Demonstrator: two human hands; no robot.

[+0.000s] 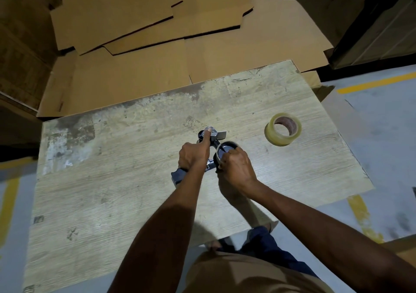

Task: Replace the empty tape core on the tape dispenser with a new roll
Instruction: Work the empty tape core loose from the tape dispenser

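Tape dispenser (215,136) braced low over a worn wood-grain tabletop (135,180), a person works at freeing its spent core, with the swap not yet made.

Nearest the camera, two bare forearms reach forward from the body. The left hand (193,157) is wrapped round the dispenser's handle, with one digit stretched forward onto the clear flap at the tool's front end. Just beside it, the right hand (236,166) has its fingers curled over the empty core (227,143), a pale ring seated on the dark hub at the dispenser's side. Whether the core has begun to slide off cannot be told from this angle.

Further out and to the right, well apart from both hands, the new roll (276,140) of clear tape stands tilted on its edge on the tabletop, untouched. Beyond the far edge lie flattened cardboard sheets (157,22), and to the right a grey floor (382,121) marked with yellow lines.

The step looks like removal of the old core. It would go best with the left hand holding the frame steady while the right draws the ring straight off along the hub's axis, not twisting it sideways. The outstretched digit should stay clear of the metal blade beside the flap.
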